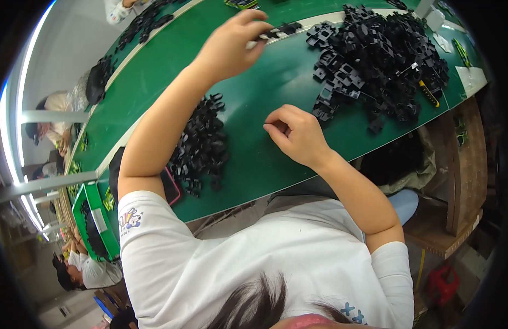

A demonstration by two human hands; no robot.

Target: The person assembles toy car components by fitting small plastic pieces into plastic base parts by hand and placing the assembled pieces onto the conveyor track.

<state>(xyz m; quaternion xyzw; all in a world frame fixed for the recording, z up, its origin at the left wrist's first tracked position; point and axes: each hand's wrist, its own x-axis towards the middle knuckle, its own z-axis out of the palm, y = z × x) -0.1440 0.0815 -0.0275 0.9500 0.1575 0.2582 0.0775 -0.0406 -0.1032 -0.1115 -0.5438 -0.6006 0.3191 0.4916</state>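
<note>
My left hand [235, 44] reaches to the far side of the green table [254, 164]. Its bent fingers and thumb stand apart around the near end of a short row of black and white parts [281, 32]. Closer to me, my right hand [298, 134] hovers over the table with its fingers curled in toward the thumb; what they hold, if anything, is hidden. Small black plastic clip-like parts [202, 142] form a heap beneath my left forearm. A larger heap of black plastic frame-like parts [374, 66] spreads to the right of both hands.
A yellow and black cutter [428, 93] lies against the right heap. Near the left table edge rests a red-rimmed phone-like object [170, 186]. A green bin [95, 219] stands further left, and a wooden shelf [462, 181] at right. Co-workers sit along the left.
</note>
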